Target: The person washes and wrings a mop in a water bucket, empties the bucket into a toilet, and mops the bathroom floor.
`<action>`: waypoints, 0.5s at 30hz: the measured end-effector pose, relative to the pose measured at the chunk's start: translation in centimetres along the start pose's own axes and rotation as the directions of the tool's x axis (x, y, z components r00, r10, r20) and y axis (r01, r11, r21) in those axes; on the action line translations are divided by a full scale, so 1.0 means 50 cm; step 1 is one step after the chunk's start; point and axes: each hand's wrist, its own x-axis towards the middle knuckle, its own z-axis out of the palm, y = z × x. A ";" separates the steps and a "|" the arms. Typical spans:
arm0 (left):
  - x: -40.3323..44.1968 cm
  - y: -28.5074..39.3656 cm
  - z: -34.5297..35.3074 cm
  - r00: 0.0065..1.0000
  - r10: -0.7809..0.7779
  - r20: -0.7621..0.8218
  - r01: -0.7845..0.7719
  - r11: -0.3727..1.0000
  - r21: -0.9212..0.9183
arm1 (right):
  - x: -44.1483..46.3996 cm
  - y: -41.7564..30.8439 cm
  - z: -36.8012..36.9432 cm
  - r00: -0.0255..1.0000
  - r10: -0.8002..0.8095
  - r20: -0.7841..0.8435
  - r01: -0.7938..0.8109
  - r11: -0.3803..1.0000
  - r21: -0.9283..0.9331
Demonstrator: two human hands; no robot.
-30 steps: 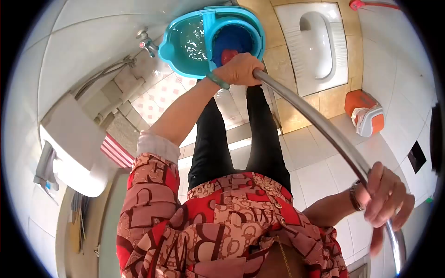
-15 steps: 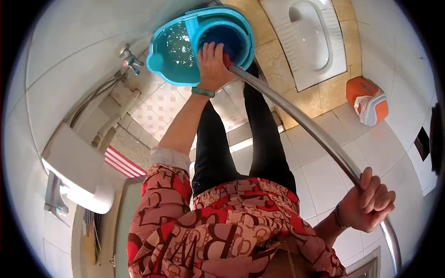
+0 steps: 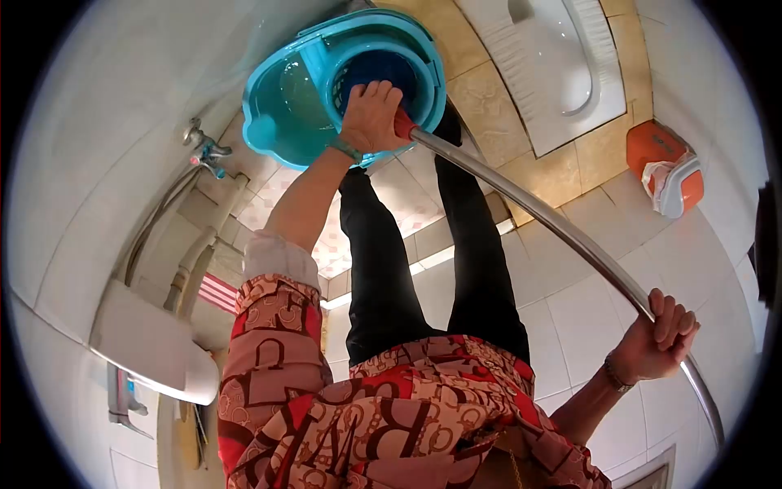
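Note:
A turquoise mop bucket (image 3: pixel 281 134) stands on the floor at the top, water in its left part and a round wringer basket (image 3: pixel 334 81) on the right. The blue mop head (image 3: pixel 376 67) sits in the basket. My left hand (image 3: pixel 372 118) is over its near edge, fingers together and bent onto the blue material; the thumb is hidden. Beside it, a red joint (image 3: pixel 404 125) links the head to the metal mop handle (image 3: pixel 529 201), which slants down to the right. My right hand (image 3: pixel 656 338) is wrapped around the handle near its far end.
A squat toilet (image 3: pixel 562 73) is set into the raised tiled floor at upper right. An orange bin (image 3: pixel 656 155) stands by the right wall. On the left are a wall tap (image 3: pixel 205 151), pipes and a white basin (image 3: pixel 151 334).
The whole view has shifted slightly, with the bucket now further left. My left fingers are more bunched on the mop head. The water glitters less. My right hand keeps its grip.

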 end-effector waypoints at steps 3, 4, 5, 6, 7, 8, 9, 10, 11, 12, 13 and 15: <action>0.007 -0.012 0.013 0.999 -0.022 0.035 0.023 1.000 -0.012 | 0.017 0.015 0.004 1.000 -0.010 -0.002 0.010 0.999 -0.046; 0.009 -0.016 0.017 0.998 -0.038 0.055 0.040 0.999 -0.025 | 0.024 0.019 0.003 0.999 -0.002 0.037 0.003 0.999 -0.032; 0.011 -0.020 0.020 0.997 -0.040 0.061 0.041 0.999 -0.027 | 0.029 0.020 0.003 0.999 0.003 0.034 -0.002 0.999 -0.034; 0.012 -0.022 0.023 0.998 -0.037 0.055 0.039 0.999 -0.021 | 0.033 0.022 0.003 0.999 0.014 0.031 -0.013 1.000 -0.018; 0.015 -0.025 0.026 0.998 -0.034 0.049 0.035 0.999 -0.017 | 0.036 0.023 0.004 0.999 0.024 0.026 -0.024 1.000 -0.003; 0.018 -0.025 0.027 0.998 -0.033 0.056 0.034 0.999 -0.019 | 0.040 0.025 0.007 0.999 0.028 0.021 -0.028 1.000 -0.005; 0.021 -0.026 0.028 0.996 -0.039 0.077 0.039 0.999 -0.005 | 0.043 0.027 0.011 1.000 0.021 -0.003 -0.021 1.000 -0.015; 0.024 -0.028 0.028 0.994 -0.043 0.099 0.042 0.999 0.009 | 0.045 0.029 0.015 1.000 0.012 -0.028 -0.012 1.000 -0.024; 0.027 -0.031 0.028 0.994 -0.041 0.105 0.040 0.999 0.006 | 0.049 0.029 0.015 1.000 0.019 -0.008 -0.019 1.000 -0.016; 0.030 -0.033 0.028 0.991 -0.039 0.125 0.039 0.999 0.005 | 0.055 0.029 0.014 1.000 0.021 -0.014 -0.022 1.000 -0.017; 0.033 -0.037 0.028 0.988 -0.038 0.147 0.038 0.999 0.003 | 0.062 0.030 0.014 1.000 0.026 0.016 -0.026 1.000 -0.004; 0.040 -0.044 0.031 0.987 -0.039 0.154 0.041 0.999 -0.011 | 0.074 0.034 0.014 0.998 0.034 0.049 -0.035 0.999 0.025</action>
